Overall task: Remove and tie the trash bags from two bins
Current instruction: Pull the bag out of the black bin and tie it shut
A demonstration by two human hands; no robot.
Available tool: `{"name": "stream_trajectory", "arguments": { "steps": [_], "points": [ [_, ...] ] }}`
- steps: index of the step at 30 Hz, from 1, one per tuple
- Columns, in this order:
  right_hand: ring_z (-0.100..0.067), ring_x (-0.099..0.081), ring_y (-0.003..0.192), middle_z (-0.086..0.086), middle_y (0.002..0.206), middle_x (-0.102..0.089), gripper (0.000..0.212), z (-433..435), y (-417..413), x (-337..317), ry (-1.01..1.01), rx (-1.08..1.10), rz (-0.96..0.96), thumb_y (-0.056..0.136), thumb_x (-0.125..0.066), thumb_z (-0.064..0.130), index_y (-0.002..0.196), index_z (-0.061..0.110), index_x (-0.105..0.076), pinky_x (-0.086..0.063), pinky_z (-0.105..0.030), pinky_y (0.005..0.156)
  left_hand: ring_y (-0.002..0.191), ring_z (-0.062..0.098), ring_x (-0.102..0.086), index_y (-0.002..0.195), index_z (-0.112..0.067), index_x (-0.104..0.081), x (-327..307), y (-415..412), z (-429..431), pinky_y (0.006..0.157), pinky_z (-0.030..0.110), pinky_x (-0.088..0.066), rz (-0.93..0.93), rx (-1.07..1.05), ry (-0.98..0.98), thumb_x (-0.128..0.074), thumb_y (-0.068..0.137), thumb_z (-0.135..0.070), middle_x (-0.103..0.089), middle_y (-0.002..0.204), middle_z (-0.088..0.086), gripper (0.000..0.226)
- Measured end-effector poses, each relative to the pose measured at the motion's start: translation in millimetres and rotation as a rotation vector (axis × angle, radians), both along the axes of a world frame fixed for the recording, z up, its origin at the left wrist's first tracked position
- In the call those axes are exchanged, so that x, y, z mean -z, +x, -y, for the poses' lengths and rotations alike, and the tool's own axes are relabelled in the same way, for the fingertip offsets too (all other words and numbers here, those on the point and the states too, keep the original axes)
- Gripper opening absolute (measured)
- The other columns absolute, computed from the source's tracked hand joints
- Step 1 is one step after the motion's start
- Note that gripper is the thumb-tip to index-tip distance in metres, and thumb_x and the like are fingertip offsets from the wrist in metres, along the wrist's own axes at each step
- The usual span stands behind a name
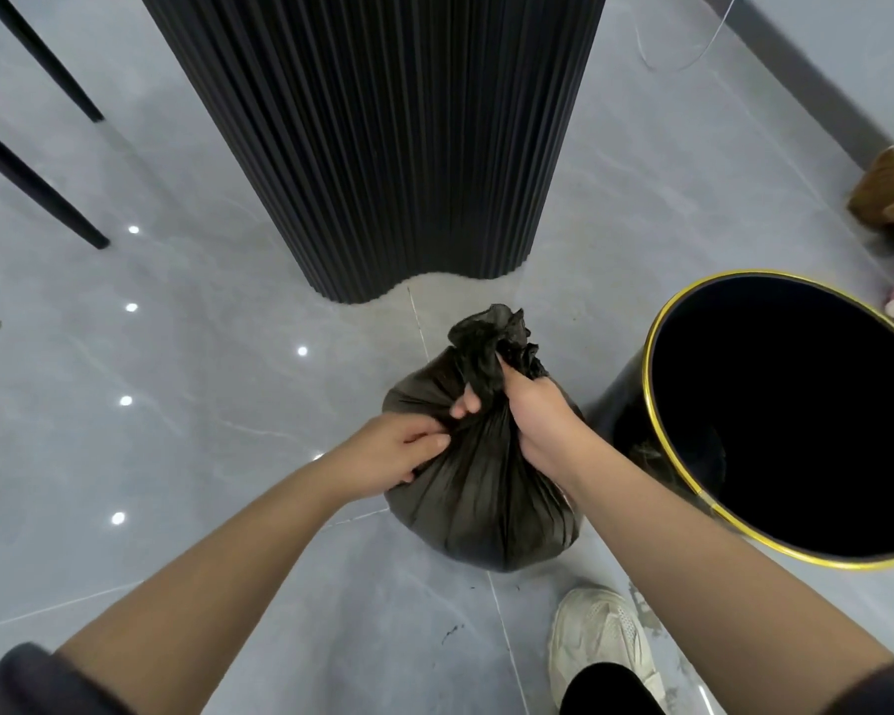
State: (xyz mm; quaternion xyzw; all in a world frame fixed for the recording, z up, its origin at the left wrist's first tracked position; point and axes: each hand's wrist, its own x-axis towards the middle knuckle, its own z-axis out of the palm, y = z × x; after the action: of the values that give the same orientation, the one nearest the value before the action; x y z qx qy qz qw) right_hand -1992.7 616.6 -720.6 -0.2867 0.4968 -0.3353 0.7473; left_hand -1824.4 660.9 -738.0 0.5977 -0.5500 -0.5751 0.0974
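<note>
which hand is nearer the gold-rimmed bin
Right. The right hand grips the trash bag by its neck, just beside the bin; the left hand pinches the bag's far side.

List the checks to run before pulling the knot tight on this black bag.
1. Trash bag out of the bin, resting on the floor: ok.
2. Right hand grips the gathered neck: ok.
3. Left hand pinches the plastic: ok.
4. Knot already formed: cannot tell.
5. Bin left without rubbish: cannot tell, interior dark.
</note>
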Motion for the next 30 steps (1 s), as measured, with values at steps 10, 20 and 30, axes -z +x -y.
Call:
{"name": "stream_trajectory", "arguments": {
  "steps": [10, 20, 30],
  "points": [
    [-0.007, -0.028, 0.034, 0.007, 0.040, -0.034, 0.038, -1.0, 6.8, -2.5, -0.093, -0.215, -0.155, 0.096, -0.041, 0.023, 0.059, 0.017, -0.035, -0.022, -0.019, 0.042, 0.062, 0.010, -0.061, 0.098, -0.029, -0.059, -48.5, -16.6, 33.4, 0.062, 0.024, -0.051, 0.052, -0.246, -0.382, -0.066, 0.086, -0.029, -0.063, 0.080, -0.007, 0.014],
    [-0.004, -0.060, 0.088, 0.005, 0.092, -0.065, 0.021, -0.9, 1.1, 12.4, -0.450, -0.591, -0.584, 0.079, -0.069, 0.015, 0.099, 0.013, -0.063, -0.047, -0.023, 0.082, 0.094, 0.003, -0.059, 0.120, -0.035, -0.050, -56.6, 1.8, 50.6, 0.077, 0.021, -0.049, 0.053, -0.155, -0.381, -0.062, 0.088, -0.027, -0.057, 0.115, -0.013, 0.035],
    [-0.015, -0.058, 0.096, -0.003, 0.105, -0.060, 0.052, 1.3, 5.0, 19.8, -0.550, -0.628, -0.665, 0.078, -0.069, 0.013, 0.123, 0.009, -0.043, -0.043, -0.021, 0.078, 0.089, 0.003, -0.060, 0.100, -0.025, -0.065, -41.6, -13.2, 34.5, 0.076, 0.017, -0.047, 0.135, 0.061, -0.315, -0.069, 0.083, -0.026, -0.065, 0.097, -0.011, 0.017]
  ]
}}
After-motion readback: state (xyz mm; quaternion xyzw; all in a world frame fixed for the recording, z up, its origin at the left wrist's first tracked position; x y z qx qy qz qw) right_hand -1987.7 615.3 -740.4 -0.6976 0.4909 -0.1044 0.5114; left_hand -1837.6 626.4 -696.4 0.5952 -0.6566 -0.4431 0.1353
